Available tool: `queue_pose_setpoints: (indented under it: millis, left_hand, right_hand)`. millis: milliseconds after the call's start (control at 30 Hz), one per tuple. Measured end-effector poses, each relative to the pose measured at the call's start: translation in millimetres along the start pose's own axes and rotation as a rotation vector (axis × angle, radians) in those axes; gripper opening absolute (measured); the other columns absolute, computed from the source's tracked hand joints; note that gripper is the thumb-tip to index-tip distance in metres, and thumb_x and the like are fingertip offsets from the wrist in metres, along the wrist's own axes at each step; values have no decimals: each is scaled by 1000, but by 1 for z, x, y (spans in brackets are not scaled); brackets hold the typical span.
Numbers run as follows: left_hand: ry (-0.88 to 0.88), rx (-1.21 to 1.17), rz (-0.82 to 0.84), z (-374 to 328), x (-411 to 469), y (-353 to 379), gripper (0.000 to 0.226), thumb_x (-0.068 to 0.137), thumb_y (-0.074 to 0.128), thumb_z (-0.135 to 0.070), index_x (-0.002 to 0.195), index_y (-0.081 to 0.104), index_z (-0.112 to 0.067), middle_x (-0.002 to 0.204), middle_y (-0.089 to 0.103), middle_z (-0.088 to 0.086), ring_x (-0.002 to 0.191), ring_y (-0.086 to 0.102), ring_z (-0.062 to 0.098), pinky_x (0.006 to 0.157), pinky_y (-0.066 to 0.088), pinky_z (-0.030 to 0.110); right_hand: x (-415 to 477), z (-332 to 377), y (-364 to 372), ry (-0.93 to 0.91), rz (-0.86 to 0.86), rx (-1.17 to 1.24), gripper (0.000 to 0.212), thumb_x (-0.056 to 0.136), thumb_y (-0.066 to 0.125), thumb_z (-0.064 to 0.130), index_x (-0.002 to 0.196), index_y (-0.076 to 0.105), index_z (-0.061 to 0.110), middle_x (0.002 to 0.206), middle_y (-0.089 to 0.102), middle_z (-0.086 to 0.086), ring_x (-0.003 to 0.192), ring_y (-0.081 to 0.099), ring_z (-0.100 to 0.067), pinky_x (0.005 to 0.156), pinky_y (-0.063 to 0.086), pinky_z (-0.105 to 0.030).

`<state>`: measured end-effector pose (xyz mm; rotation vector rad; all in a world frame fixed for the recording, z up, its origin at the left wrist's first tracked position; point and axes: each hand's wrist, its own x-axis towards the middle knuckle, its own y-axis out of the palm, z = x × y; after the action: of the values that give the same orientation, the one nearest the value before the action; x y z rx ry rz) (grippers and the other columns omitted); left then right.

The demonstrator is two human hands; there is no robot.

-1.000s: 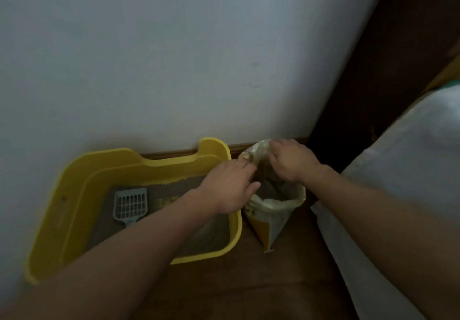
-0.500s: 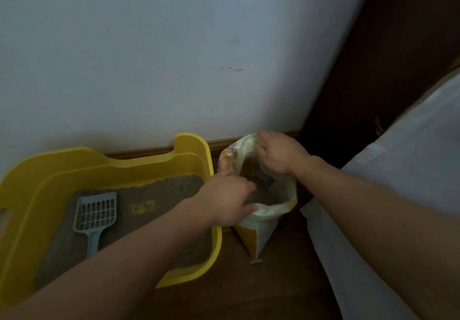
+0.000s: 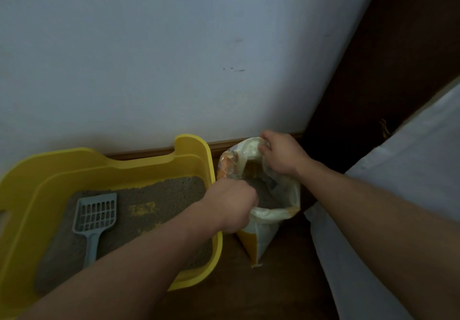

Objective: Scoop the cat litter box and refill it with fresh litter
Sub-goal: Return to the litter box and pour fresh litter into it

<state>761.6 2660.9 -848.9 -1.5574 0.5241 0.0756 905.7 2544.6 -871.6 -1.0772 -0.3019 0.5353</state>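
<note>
Plainly, right hand (image 3: 281, 156) pinches litter bag (image 3: 265, 235) far rim; left hand (image 3: 231, 204) curls round near rim, fingertips hidden.

Both my bare arms reach forward. Left hand (image 3: 232, 204) curls tight on the bag's (image 3: 261, 240) near rim, right hand (image 3: 281, 156) pinches the far rim, knuckles up.

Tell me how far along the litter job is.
Scooping seems done: the scoop lies idle on the litter in the yellow box. In hand: the left hand and right hand grip the open litter bag by its rim. Left: pouring; the bag stands on the floor.
</note>
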Motion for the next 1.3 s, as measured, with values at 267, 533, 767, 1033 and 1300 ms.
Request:
queue_pose_setpoints:
  millis: [267, 533, 767, 1033, 1300]
  left_hand:
    - [4, -72, -163, -8, -14, 1, 21, 81, 57, -15, 91, 70, -27, 79, 64, -4, 79, 59, 18, 71, 53, 37]
    - [31, -193, -353, -6, -36, -11, 16, 81, 57, -13, 73, 56, -27, 78, 60, -7, 85, 53, 17, 71, 43, 31]
    - [65, -258, -460, 9, -63, -27, 21, 75, 60, -8, 77, 67, -28, 79, 62, -9, 86, 56, 14, 86, 51, 41]
    - [114, -305, -530, 41, -94, -23, 16, 74, 63, -8, 81, 71, -20, 90, 67, -6, 99, 60, 14, 103, 43, 43]
    - [121, -311, -649, 59, -119, -6, 28, 75, 69, -1, 91, 75, -23, 108, 73, -5, 120, 56, 11, 116, 25, 37]
  right_hand:
    - [-16, 2, -31, 51, -135, -25, 15, 95, 53, 22, 102, 59, 10, 104, 68, -18, 99, 61, -38, 77, 45, -37]
    - [-34, 37, -73, 8, -288, -29, 15, 92, 57, 24, 95, 62, 11, 96, 69, -15, 95, 62, -36, 76, 46, -37]
    - [-50, 76, -104, 13, -373, -28, 15, 92, 56, 25, 90, 63, 11, 93, 69, -14, 93, 61, -35, 72, 42, -34]
    - [-64, 116, -120, 37, -358, -40, 16, 91, 56, 26, 78, 59, 16, 85, 67, -9, 90, 63, -34, 69, 38, -29]
    - [-73, 154, -121, 114, -347, 105, 17, 87, 57, 25, 75, 64, 15, 64, 57, 5, 59, 52, -13, 52, 36, -24]
